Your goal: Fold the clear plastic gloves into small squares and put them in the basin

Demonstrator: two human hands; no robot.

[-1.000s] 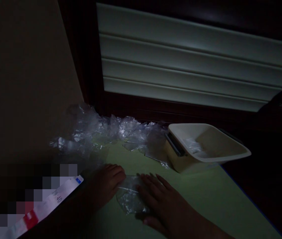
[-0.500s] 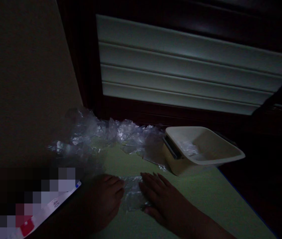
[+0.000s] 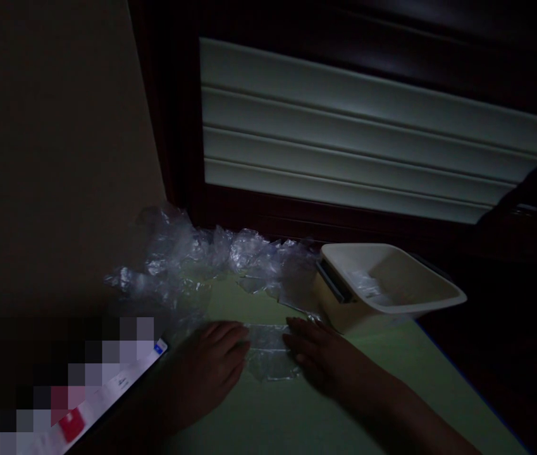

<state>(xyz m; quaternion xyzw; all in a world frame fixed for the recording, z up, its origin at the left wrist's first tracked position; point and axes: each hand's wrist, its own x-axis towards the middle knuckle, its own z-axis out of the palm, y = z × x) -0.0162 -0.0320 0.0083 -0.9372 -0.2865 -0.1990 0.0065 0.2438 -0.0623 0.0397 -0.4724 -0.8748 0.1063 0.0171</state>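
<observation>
A clear plastic bag [image 3: 271, 357] lies on a pale green tabletop [image 3: 249, 417], with a crease running across it. At its left edge, my left hand [image 3: 216, 363] rests with slightly bent fingers laid over the plastic; the thumb is hidden. My right hand [image 3: 325, 354] lies palm down at the opposite edge, fingers stretched onto the bag. Both hands look open and press on the plastic, though the dim light blurs detail.
Crumpled clear plastic bags [image 3: 244, 249] heap along the back and left. A cream plastic bin [image 3: 391, 303] with dark handles stands at the right, with clear plastic inside. Left is a white strip with red print [image 3: 107, 398], partly pixelated. A louvred panel [image 3: 344, 139] stands behind.
Both hands have moved slightly up and away from me on the bag. A crosswise crease now shows more clearly, and the bag looks shorter. The view has shifted a little.
</observation>
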